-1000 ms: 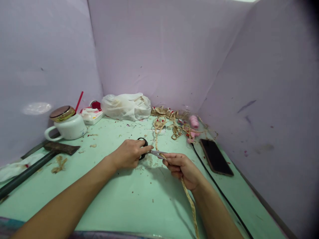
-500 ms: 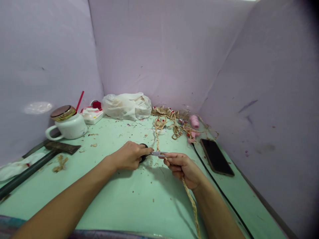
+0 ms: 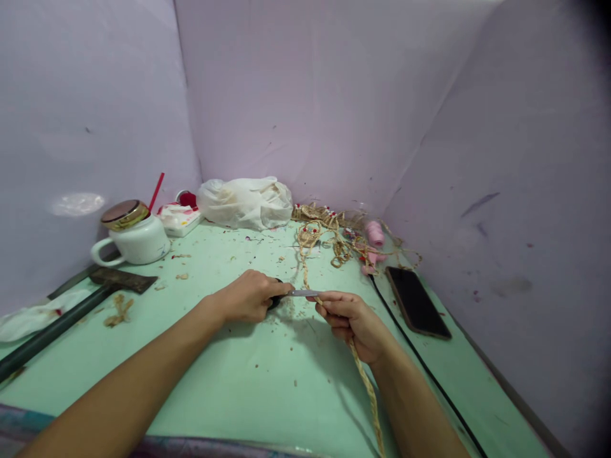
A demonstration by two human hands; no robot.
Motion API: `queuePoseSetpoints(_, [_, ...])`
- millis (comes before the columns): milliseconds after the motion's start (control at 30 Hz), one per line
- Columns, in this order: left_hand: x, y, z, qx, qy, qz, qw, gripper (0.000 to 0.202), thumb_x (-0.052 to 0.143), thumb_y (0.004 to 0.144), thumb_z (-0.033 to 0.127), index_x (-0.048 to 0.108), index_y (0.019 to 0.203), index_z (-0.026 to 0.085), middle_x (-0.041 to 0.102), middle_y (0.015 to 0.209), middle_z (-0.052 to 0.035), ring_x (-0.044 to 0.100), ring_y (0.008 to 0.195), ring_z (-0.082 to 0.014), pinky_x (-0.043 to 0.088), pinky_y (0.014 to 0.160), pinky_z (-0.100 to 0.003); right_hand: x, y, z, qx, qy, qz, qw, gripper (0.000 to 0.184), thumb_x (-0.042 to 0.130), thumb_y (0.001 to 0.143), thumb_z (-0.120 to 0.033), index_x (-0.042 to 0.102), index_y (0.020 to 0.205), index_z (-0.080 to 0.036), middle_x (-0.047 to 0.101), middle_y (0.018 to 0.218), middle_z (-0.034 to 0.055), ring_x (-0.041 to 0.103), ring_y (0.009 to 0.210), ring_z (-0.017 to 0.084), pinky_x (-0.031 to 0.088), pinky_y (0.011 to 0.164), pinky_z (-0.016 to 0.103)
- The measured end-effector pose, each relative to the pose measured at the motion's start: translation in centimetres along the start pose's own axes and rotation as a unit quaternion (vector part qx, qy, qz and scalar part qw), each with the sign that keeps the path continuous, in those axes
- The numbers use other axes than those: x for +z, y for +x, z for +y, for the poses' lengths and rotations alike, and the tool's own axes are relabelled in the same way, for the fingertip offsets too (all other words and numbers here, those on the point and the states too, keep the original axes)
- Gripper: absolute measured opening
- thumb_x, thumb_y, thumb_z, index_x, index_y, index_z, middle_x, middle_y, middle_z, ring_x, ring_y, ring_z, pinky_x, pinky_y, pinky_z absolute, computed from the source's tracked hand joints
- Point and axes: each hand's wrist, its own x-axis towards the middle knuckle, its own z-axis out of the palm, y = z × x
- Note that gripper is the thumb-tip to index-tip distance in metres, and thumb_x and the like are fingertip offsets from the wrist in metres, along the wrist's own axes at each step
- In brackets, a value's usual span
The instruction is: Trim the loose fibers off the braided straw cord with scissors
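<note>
My left hand [image 3: 252,296] is closed around the black handles of a pair of scissors [image 3: 301,293]. The blades point right and lie close together, their tips at the fingertips of my right hand [image 3: 351,318]. That hand pinches a braided straw-coloured rope [image 3: 366,380], which hangs from it down past the front edge of the picture. Beyond the blades the rope runs up to a coil with red beads [image 3: 308,235]. Whether the blades touch the rope is hard to make out.
At left stand a lidded white mug [image 3: 139,242] and a hammer [image 3: 125,280]. A white plastic bag [image 3: 245,203] lies at the back, beside tangled cord [image 3: 340,251] and a pink thread spool [image 3: 375,233]. A phone [image 3: 417,302] and black cable [image 3: 427,367] lie at right.
The scissor blades have closed together. Both hands stay in nearly the same place, and the whole view has shifted slightly.
</note>
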Motion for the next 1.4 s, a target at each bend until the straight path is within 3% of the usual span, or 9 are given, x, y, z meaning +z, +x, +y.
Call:
queuePoseSetpoints(133, [-0.5, -0.2, 0.0, -0.033, -0.047, 0.054, 0.997, 0.036, 0.038, 0.065, 0.009, 0.055, 0.095, 0.021, 0.062, 0.072, 0.0021, 0.054, 0.065, -0.0116, 0.037, 0.059, -0.020, 0.1, 0.0, 0.1, -0.015, -0.001, 0.015, 1.000, 0.023, 0.061, 0.059, -0.018, 0.065, 0.081, -0.012, 0.046, 0.058, -0.0031, 0.014, 0.039, 0.002, 0.002, 0.037, 0.020])
queuePoseSetpoints(233, [-0.7, -0.2, 0.3, -0.046, -0.045, 0.077, 0.995, 0.046, 0.042, 0.064, 0.013, 0.050, 0.108, 0.022, 0.063, 0.086, 0.0001, 0.056, 0.073, -0.0138, 0.040, 0.065, -0.021, 0.3, 0.0, 0.3, -0.033, -0.013, 0.038, 0.999, 0.025, 0.061, 0.059, -0.019, 0.065, 0.083, -0.012, 0.047, 0.060, -0.0027, 0.016, 0.038, 0.002, 0.004, 0.037, 0.020])
queuePoseSetpoints(367, [-0.4, -0.1, 1.1, -0.052, 0.011, 0.048, 0.997, 0.056, 0.046, 0.062, 0.017, 0.044, 0.117, 0.025, 0.061, 0.090, -0.0014, 0.057, 0.077, -0.0177, 0.041, 0.064, -0.025, 0.5, 0.0, 0.5, -0.058, -0.034, 0.054, 0.996, 0.023, 0.061, 0.059, -0.021, 0.065, 0.080, -0.012, 0.049, 0.060, -0.0028, 0.018, 0.037, 0.001, 0.006, 0.037, 0.020])
queuePoseSetpoints(533, [-0.1, 0.0, 1.6, -0.059, 0.083, 0.032, 0.994, 0.055, 0.047, 0.063, 0.021, 0.041, 0.118, 0.024, 0.057, 0.085, -0.0037, 0.056, 0.075, -0.0211, 0.041, 0.061, -0.029, 0.5, 0.3, 1.0, -0.091, -0.088, 0.077, 0.989, 0.033, 0.059, 0.060, -0.023, 0.066, 0.091, -0.014, 0.052, 0.060, -0.0022, 0.022, 0.037, 0.003, 0.011, 0.036, 0.021])
queuePoseSetpoints(667, [-0.1, 0.0, 1.5, -0.061, 0.102, 0.028, 0.992, 0.055, 0.046, 0.064, 0.021, 0.039, 0.119, 0.023, 0.056, 0.084, -0.0045, 0.055, 0.073, -0.0209, 0.041, 0.060, -0.030, 0.3, 0.7, 1.3, -0.152, -0.197, 0.091, 0.964, 0.017, 0.054, 0.065, -0.021, 0.069, 0.068, -0.015, 0.049, 0.053, -0.0027, 0.026, 0.040, 0.005, 0.019, 0.040, 0.022])
queuePoseSetpoints(733, [-0.1, 0.0, 1.5, -0.061, 0.106, 0.022, 0.992, 0.055, 0.046, 0.065, 0.021, 0.039, 0.119, 0.023, 0.056, 0.084, -0.0044, 0.055, 0.073, -0.0210, 0.041, 0.060, -0.030, 0.3, 0.8, 1.4, -0.190, -0.245, 0.096, 0.946, 0.017, 0.051, 0.065, -0.018, 0.065, 0.057, -0.016, 0.049, 0.051, -0.0022, 0.033, 0.044, 0.008, 0.024, 0.044, 0.023])
queuePoseSetpoints(833, [-0.2, 0.0, 1.5, -0.060, 0.114, 0.012, 0.992, 0.055, 0.046, 0.064, 0.022, 0.040, 0.118, 0.023, 0.056, 0.084, -0.0048, 0.055, 0.073, -0.0214, 0.041, 0.060, -0.030, 0.3, 0.9, 1.4, -0.230, -0.290, 0.097, 0.924, 0.018, 0.048, 0.065, -0.014, 0.064, 0.056, -0.017, 0.052, 0.054, -0.0012, 0.042, 0.053, 0.011, 0.030, 0.051, 0.023])
queuePoseSetpoints(1200, [-0.4, -0.1, 1.5, -0.047, 0.078, -0.017, 0.996, 0.055, 0.045, 0.064, 0.017, 0.041, 0.118, 0.027, 0.061, 0.084, -0.0021, 0.058, 0.070, -0.0207, 0.037, 0.057, -0.028, -0.2, 1.3, 1.9, -0.237, -0.329, 0.084, 0.910, 0.022, 0.043, 0.062, -0.012, 0.064, 0.061, -0.015, 0.055, 0.058, 0.0004, 0.046, 0.056, 0.013, 0.034, 0.054, 0.024])
queuePoseSetpoints(1400, [-0.6, -0.1, 1.2, -0.043, 0.022, -0.018, 0.999, 0.047, 0.046, 0.064, 0.011, 0.048, 0.108, 0.027, 0.062, 0.081, -0.0005, 0.058, 0.069, -0.0182, 0.037, 0.058, -0.025, -0.1, 1.2, 1.8, -0.226, -0.298, 0.072, 0.925, 0.021, 0.046, 0.062, -0.016, 0.066, 0.062, -0.016, 0.058, 0.061, 0.0019, 0.050, 0.061, 0.015, 0.036, 0.059, 0.026])
